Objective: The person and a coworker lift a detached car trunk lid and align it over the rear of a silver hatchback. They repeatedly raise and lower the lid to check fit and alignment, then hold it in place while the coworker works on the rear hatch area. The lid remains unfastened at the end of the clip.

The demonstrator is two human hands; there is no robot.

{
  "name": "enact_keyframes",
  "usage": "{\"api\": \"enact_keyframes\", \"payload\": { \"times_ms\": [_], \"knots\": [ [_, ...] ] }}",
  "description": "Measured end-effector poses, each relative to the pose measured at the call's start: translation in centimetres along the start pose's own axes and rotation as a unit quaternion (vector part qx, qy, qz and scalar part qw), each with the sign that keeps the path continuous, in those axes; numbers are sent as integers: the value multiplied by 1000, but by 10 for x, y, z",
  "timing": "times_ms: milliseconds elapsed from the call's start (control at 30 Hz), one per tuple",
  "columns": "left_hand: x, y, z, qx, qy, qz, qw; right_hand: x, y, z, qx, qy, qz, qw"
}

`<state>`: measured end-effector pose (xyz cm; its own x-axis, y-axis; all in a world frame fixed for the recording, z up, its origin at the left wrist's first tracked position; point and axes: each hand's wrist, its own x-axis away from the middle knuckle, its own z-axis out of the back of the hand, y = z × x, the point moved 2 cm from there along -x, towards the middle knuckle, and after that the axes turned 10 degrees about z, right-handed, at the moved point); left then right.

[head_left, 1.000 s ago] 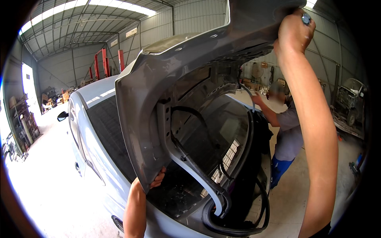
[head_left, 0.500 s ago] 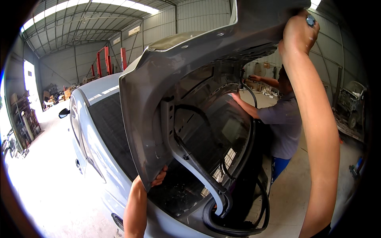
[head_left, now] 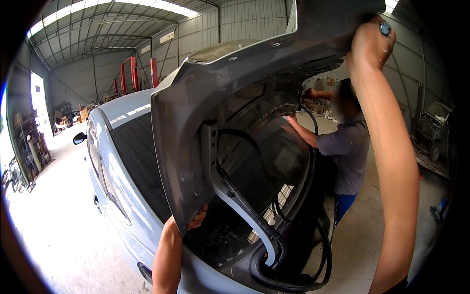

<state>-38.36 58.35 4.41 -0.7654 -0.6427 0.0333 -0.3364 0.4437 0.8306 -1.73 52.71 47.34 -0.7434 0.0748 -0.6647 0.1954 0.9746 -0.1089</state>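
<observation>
Reviewer: Where is the trunk lid (head_left: 177, 147), and how does it stand?

Inspector: It is raised and tilted above the rear of the pale blue car (head_left: 142, 232), in front of the dark rear window (head_left: 134, 142). Its grey underside is exposed. On the near side, a pale hinge arm (head_left: 252, 226) runs from that underside down to the trunk opening, with a black ribbed conduit (head_left: 247, 206) along it. A black rubber seal (head_left: 327, 257) forms a loop at the near right.

Reviewer: What is the state of the person's hands?

Inspector: The left hand (head_left: 188, 223) is closed about the lid's near lower corner, fingers curled over the edge. The right hand (head_left: 373, 43) is held high at the lid's right end. Its fingers are largely hidden, so how far they are closed cannot be told. A small bluish item (head_left: 385, 29) shows at its knuckles.

Reviewer: Who else is present?

Inspector: A co-worker (head_left: 348, 154) in a grey shirt and blue trousers stands on the far right side of the opening, both arms extended toward the lid's far side. Whether either hand touches the lid cannot be confirmed.

Reviewer: Surroundings?

Inspector: Red posts (head_left: 134, 73) stand at the far left; a stripped vehicle (head_left: 434, 130) sits at the far right.
</observation>
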Motion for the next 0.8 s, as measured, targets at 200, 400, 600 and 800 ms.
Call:
{"api": "enact_keyframes", "payload": {
  "times_ms": [200, 400, 600, 800],
  "knots": [
    [0, 2, -18, 33, 58, -15, 998, 1, -1, 1, 6, -24, -4, 1000],
    [1, 3, -20, 11, 75, -22, 997, -1, 2, 1, -19, -22, 5, 1000],
    [1, 3, -29, 26, 92, -17, 995, 2, 2, -4, -14, -5, 51, 999],
    [1, 4, -33, 16, 100, -24, 995, -6, 7, -2, -11, -3, 44, 999]
  ]
}}
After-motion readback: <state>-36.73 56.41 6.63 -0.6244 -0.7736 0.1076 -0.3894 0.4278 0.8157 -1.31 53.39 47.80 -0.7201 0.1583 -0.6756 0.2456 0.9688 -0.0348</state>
